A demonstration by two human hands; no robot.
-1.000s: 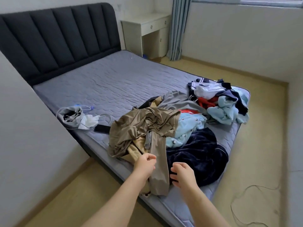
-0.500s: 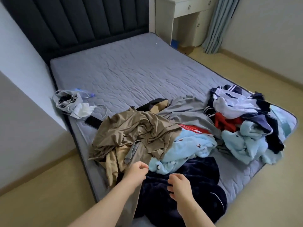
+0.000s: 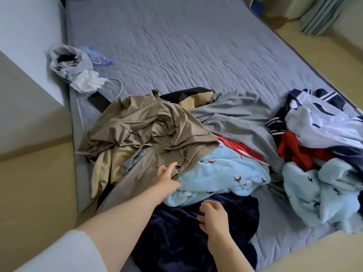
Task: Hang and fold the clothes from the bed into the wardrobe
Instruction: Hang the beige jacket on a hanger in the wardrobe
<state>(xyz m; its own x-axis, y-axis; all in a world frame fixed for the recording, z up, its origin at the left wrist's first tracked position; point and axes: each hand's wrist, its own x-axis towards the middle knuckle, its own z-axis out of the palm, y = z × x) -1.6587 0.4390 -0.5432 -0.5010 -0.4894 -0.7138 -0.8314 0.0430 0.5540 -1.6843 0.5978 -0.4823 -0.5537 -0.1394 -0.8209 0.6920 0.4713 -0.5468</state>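
Note:
A heap of clothes lies on the near end of the grey mattress [image 3: 186, 46]. A khaki brown garment [image 3: 149, 126] lies on top at the left, a light blue fleece with small birds [image 3: 220, 173] beside it, a dark navy plush garment [image 3: 176, 238] nearest me. My left hand [image 3: 167, 177] stretches out with fingers straight, touching the khaki garment where it meets the blue fleece. My right hand [image 3: 214, 216] hovers over the navy garment, fingers loosely curled, holding nothing. A grey top [image 3: 239, 118] and red cloth [image 3: 294, 150] lie further right.
A second pile with white, navy-striped and light blue clothes [image 3: 324, 154] sits at the right edge of the bed. A grey pouch [image 3: 66, 61], white tissue [image 3: 88, 81], a cable and a dark phone [image 3: 98, 101] lie at the left edge. Wooden floor [image 3: 39, 183] lies at left.
The camera has come closer and tipped down over the bed. My left hand has let its pinch go and reached forward onto the khaki garment; my right hand stays over the navy one.

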